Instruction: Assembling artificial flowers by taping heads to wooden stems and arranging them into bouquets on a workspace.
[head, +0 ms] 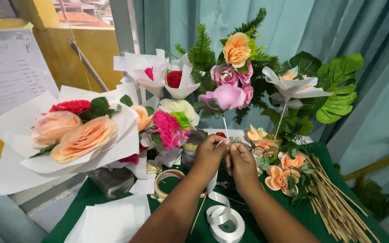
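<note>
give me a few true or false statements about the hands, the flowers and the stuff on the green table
1. Both hands meet at a thin white stem below a pink flower. True: the left hand and right hand pinch the stem under the pink flower.
2. The wooden sticks lie left of the hands. False: the wooden sticks lie to the right.
3. A roll of white ribbon lies on the green table near the forearms. True: the white ribbon rests on the green table.
4. The big bouquet on the left is wrapped in black paper. False: the bouquet is wrapped in white paper.
</note>
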